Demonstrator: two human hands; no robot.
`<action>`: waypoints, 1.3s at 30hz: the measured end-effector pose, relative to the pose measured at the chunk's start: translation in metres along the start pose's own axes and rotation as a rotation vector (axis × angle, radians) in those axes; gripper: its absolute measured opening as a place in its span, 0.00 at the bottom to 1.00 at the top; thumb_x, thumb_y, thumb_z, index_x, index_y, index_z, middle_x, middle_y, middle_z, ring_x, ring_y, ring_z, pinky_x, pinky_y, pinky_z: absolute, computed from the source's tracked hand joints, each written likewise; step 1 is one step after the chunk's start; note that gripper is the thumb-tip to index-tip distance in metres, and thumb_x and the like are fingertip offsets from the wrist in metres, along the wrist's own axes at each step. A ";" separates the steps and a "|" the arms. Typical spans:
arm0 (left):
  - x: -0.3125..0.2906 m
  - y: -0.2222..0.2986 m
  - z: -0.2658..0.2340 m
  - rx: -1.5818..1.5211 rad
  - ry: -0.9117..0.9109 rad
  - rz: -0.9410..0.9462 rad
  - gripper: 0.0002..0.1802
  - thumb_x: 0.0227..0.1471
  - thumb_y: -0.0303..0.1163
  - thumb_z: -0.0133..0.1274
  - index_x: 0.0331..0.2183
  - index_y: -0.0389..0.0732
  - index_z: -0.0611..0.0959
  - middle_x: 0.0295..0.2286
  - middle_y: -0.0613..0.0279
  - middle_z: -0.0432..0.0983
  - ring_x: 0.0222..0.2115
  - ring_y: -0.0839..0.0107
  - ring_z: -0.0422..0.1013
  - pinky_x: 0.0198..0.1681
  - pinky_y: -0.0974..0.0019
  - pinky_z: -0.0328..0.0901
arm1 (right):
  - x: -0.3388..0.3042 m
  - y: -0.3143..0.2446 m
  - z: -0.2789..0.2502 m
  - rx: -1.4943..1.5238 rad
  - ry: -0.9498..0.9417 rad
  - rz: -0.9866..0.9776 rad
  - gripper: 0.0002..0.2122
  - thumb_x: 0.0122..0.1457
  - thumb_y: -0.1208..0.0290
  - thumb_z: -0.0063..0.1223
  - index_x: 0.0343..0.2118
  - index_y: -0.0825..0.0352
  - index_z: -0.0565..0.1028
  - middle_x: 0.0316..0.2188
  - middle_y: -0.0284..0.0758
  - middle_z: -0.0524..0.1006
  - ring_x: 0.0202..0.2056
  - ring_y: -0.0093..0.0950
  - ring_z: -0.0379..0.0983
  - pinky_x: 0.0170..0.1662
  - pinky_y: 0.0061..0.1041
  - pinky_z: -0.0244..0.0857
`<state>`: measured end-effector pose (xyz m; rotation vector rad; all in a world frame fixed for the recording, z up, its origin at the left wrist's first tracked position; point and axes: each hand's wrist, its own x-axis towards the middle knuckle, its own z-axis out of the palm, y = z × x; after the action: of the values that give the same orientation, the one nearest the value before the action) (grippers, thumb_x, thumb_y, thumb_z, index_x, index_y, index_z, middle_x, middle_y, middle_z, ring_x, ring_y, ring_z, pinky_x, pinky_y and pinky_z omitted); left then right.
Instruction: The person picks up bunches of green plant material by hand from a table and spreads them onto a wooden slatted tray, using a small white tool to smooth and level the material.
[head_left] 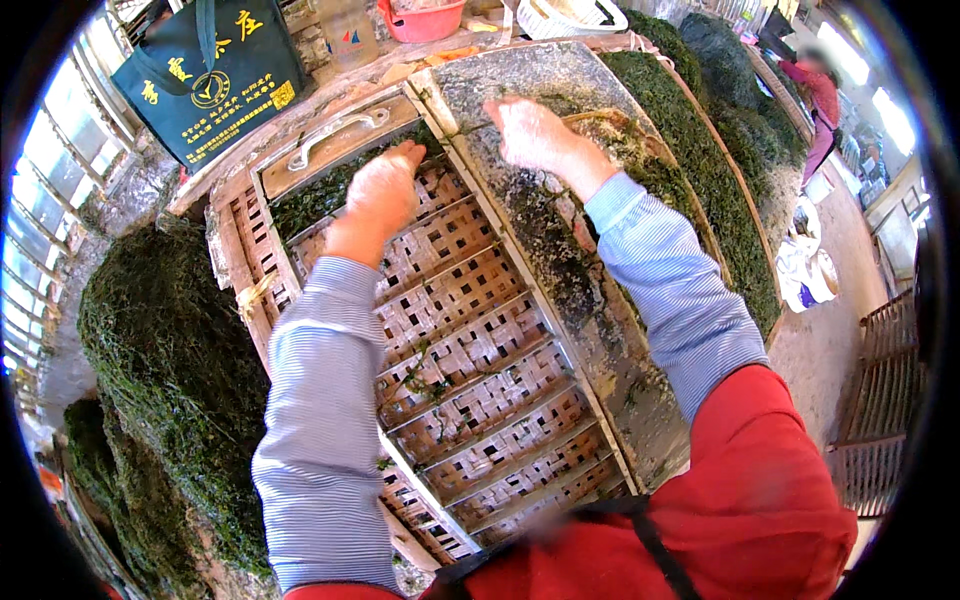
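Before me lies a long wooden slatted frame [520,275] with woven bamboo strips showing between its slats. Dark green shredded leaves [310,205] fill its far end, beside a pale curved handle [345,130]. My left hand [385,195] reaches over that end with its fingers curled together by the leaves; what they hold, if anything, is hidden. My right hand [535,135] is closed above a worn, leaf-strewn board [540,75] to the right of the frame. Its grip hides whatever is inside. A few leaf bits [425,385] cling to the middle slats.
A large heap of green leaves [175,370] stands at the left. More leaves [690,150] spread along the right. A dark green bag [215,75], a red basin [425,20] and a white basket [570,20] sit at the back. Another person [820,100] stands far right.
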<state>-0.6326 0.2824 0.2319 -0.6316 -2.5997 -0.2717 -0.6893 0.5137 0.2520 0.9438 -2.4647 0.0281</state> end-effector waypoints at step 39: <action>-0.041 -0.085 -0.050 -0.264 -0.061 -0.466 0.08 0.36 0.24 0.56 0.26 0.35 0.79 0.19 0.61 0.74 0.22 0.75 0.70 0.28 0.71 0.63 | 0.051 -0.083 0.024 0.534 0.199 0.083 0.05 0.43 0.65 0.54 0.19 0.59 0.75 0.17 0.34 0.74 0.24 0.35 0.72 0.27 0.36 0.64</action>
<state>-0.6215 0.1776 0.2495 -0.1048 -2.7653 -0.7602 -0.6800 0.4145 0.2411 0.9860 -2.3441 0.8022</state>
